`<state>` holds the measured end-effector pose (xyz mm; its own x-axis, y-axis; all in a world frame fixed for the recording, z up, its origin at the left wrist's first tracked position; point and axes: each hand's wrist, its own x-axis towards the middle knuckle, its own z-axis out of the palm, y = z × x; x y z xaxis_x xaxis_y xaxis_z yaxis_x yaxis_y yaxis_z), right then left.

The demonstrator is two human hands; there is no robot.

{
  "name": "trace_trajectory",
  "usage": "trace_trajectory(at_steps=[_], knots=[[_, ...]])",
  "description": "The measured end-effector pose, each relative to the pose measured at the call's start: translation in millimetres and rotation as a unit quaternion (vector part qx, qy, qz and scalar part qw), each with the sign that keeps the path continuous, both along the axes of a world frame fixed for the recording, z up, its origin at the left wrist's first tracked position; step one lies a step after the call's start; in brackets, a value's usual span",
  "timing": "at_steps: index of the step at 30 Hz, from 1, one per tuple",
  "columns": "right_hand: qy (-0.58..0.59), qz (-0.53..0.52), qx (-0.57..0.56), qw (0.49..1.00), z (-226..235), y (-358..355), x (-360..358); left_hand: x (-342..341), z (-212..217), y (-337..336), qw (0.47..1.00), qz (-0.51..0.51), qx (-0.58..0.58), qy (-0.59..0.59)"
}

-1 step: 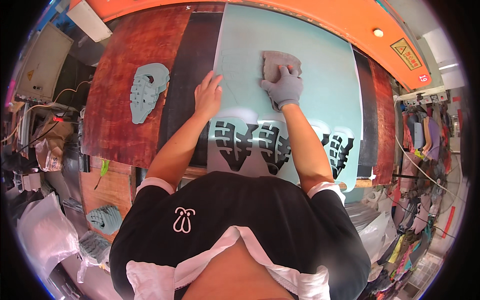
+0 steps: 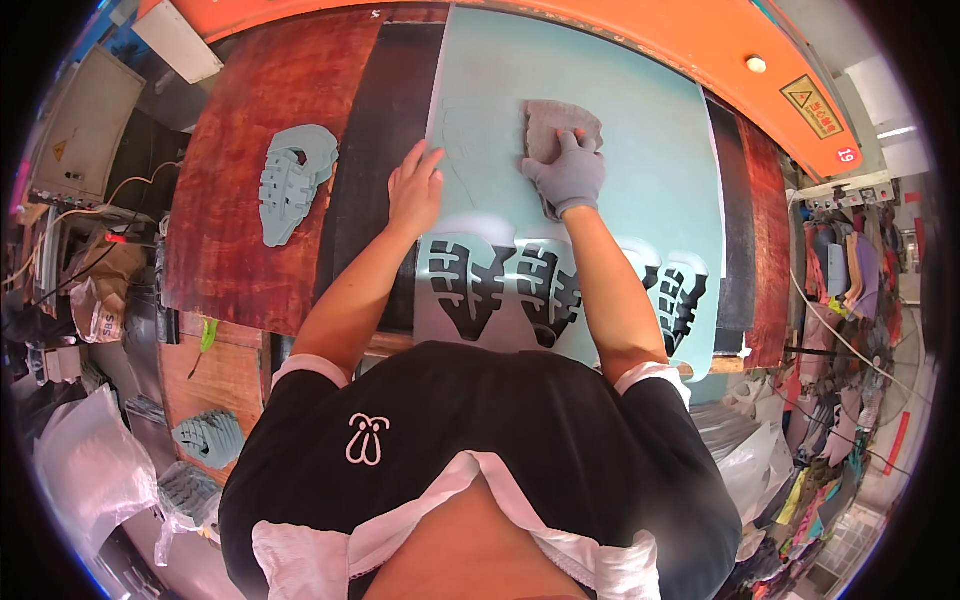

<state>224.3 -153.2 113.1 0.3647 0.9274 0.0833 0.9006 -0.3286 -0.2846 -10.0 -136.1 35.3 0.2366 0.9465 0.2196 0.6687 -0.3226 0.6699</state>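
Teal sheet [image 2: 640, 180]: gloved right hand [image 2: 568, 175] hides cloth [image 2: 555, 125]; near edge cut off by torso.

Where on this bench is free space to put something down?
Free: the teal sheet right of the gloved right hand and its grey pad, and the red-brown board above the stack of cut-out pieces. Crowded: the near edge, where both forearms cross the sole-shaped cut-outs.
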Motion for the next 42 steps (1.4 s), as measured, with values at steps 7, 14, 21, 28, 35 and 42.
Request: trace_trajectory(at_steps=[7,14,21,28,35,42], knots=[[0.004,-0.008,-0.011,1.000,-3,-3,-4,-3,-2,-1,1.000,-0.008,0.018,-0.014],[0.151,0.061,0.156,0.974,-19,-19,46,-8,0,3,0.998,-0.021,0.012,-0.049],[0.101,-0.079,0.113,0.985,-8,-221,92,-71,41,-124,0.995,-0.064,0.068,-0.022],[-0.007,0.011,0.231,0.973,-40,-290,84,-79,24,-191,0.982,-0.070,0.161,0.074],[-0.049,0.048,0.276,0.959,-54,-274,87,-77,12,-181,0.974,-0.021,0.219,0.063],[0.257,-0.024,0.338,0.905,10,-244,199,-71,2,-176,0.976,0.055,0.204,0.059]])
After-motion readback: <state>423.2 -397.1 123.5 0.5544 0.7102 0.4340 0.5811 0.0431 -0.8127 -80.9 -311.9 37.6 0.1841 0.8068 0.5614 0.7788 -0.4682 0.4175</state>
